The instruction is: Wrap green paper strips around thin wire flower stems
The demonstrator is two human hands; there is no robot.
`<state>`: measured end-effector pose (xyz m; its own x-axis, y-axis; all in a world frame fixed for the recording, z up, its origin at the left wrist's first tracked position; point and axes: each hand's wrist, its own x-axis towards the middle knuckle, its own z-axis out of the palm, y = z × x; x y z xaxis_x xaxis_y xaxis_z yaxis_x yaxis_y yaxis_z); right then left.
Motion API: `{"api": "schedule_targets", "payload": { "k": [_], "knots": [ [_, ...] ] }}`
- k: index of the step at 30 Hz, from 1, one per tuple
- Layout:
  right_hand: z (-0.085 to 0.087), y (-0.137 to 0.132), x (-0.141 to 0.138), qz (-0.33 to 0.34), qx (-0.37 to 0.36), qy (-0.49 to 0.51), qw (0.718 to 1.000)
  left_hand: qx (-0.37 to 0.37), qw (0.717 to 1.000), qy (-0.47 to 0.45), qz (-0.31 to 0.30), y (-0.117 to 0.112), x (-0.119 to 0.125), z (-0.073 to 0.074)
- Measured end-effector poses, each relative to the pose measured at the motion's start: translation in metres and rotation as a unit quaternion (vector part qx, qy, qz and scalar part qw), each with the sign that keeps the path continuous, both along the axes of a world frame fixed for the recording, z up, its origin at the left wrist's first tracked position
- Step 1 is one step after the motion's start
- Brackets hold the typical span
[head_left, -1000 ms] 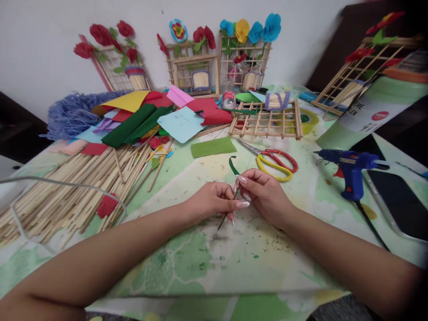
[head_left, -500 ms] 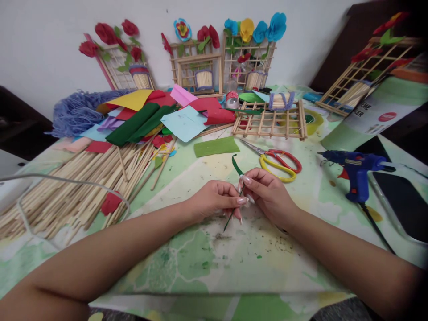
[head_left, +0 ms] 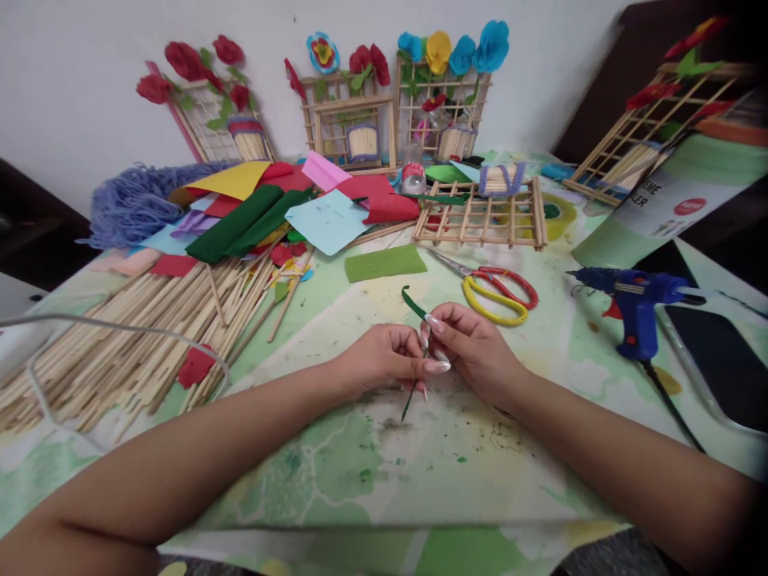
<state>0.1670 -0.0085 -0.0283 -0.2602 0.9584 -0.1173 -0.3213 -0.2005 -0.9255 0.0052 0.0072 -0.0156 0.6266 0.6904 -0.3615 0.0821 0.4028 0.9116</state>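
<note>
At the centre of the frame, the left hand (head_left: 384, 362) and right hand (head_left: 477, 342) meet, each pinching a thin dark green paper strip (head_left: 414, 304); its curled end rises above the fingers, its narrow end points down toward the tablecloth (head_left: 336, 500).

Just beyond the right hand lie scissors (head_left: 495, 294) with one red and one yellow handle; left of their tips is an olive-green paper rectangle (head_left: 386, 263). At the right, a blue hot glue gun (head_left: 636, 300) lies beside a smartphone (head_left: 717, 360), its cord running down toward the right forearm. Wooden sticks (head_left: 126, 344) fill the left, crossed by a grey cable (head_left: 132, 325), with coloured paper sheets (head_left: 327, 218) and blue-violet yarn (head_left: 135, 204) above them. A stick lattice (head_left: 480, 224) lies upper centre-right; behind it, flower-topped trellises (head_left: 441, 100) lean on the wall.

The large pale-green bottle (head_left: 678, 200), upper right, partly hides another trellis (head_left: 651, 132); I cannot see its contents. A small clear plastic bottle (head_left: 413, 178) with a red label stands upper centre, its contents unclear.
</note>
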Motion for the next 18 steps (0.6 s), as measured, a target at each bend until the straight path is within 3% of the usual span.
{"api": "schedule_targets", "payload": {
  "k": [7,18],
  "knots": [
    [0.0012,0.0021,-0.0016,0.03,-0.023,-0.01,0.999,0.025,0.999,0.007,-0.023,-0.0011,-0.0006,-0.0027],
    [-0.0017,0.0014,-0.0001,-0.018,-0.02,-0.021,0.999,0.028,0.999,0.024,-0.01,-0.0016,-0.0008,-0.0037]
  ]
}}
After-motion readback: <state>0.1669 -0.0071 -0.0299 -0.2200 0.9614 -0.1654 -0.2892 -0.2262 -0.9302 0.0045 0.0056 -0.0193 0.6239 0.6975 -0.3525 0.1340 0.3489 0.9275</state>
